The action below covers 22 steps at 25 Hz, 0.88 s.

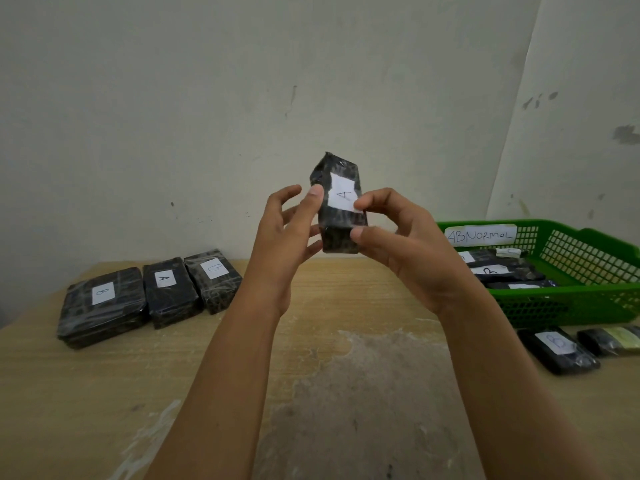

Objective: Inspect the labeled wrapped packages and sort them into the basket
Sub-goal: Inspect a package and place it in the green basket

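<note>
Both hands hold one black wrapped package (341,223) in the air above the wooden table (207,375), in front of a pale wall (173,98). It stands on end, slightly tilted, and its white label reading "A" faces the camera. The left hand (289,237) grips the package's left side, with the thumb lying along the edge beside the label and the other fingers curled behind. The right hand (398,247) pinches its right side: the forefinger tip touches the label's right edge and the thumb presses the lower right corner.

At the far left of the table three more black packages lie flat in a row, touching one another: a large package (102,306) whose mark could be a B or an 8, a middle package marked A (169,289), and a package marked B (214,277).

On the right sits a green mesh basket (588,268) with a paper sign reading "ABNORMOL" (481,234) on its back wall. Several dark packages lie inside, one of them a basket package marked B (502,270). Just in front of the basket lie a front package marked B (557,348) and, beside it, a dark parcel with a yellow-green part (613,341).
</note>
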{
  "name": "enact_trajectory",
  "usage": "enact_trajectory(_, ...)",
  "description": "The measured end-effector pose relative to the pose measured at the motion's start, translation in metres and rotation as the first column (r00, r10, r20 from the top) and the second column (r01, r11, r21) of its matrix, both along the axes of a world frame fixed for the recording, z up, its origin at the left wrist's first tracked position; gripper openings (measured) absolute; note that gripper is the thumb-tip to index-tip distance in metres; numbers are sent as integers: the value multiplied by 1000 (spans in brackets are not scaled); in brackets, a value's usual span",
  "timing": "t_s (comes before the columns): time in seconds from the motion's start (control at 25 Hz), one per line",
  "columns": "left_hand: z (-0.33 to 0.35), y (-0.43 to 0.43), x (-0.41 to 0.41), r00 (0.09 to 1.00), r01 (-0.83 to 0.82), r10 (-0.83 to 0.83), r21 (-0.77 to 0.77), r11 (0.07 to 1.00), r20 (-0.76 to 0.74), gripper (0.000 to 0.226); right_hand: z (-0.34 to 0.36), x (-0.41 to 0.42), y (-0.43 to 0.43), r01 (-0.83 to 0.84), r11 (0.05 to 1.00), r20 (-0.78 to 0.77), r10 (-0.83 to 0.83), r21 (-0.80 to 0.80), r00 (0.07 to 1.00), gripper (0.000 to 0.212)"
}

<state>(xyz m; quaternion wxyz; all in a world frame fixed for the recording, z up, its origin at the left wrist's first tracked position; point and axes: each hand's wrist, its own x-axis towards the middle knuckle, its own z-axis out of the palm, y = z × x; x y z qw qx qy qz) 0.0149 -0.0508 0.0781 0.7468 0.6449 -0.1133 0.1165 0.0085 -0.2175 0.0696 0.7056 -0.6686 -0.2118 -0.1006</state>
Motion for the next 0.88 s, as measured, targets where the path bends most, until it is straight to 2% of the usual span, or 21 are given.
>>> enact_trajectory(0.12,-1,3,2,1000,8,-8,-9,1000,-8,39,1,-3,3,-64,995,10,65,-82,998,53)
enact_trajectory(0.24,-2,9,5,996,76,-77,30,997,38,42,4,-2,8,29,997,-61,-34,-72,998,73)
enact_trajectory(0.28,-3,9,6,993,100,-104,68,993,59,43,4,-2,9,92,993,-60,-97,-80,993,68)
enact_trajectory(0.4,-5,7,5,988,90,-114,213,973,100,48,3,0,9,247,960,34,-245,-131,969,36)
enact_trajectory(0.56,-2,7,0,993,5,-44,332,943,112,49,3,-1,6,256,963,54,-252,-81,966,32)
enact_trajectory(0.68,3,5,-7,992,57,-83,240,969,98,56,2,-2,8,244,967,68,-239,-71,969,35)
enact_trajectory(0.76,4,3,-9,990,88,-103,151,985,98,41,2,-3,9,256,961,94,-247,-107,964,38)
enact_trajectory(0.88,2,5,-5,986,94,-107,109,990,125,27,4,-4,7,211,964,87,-200,-159,976,43)
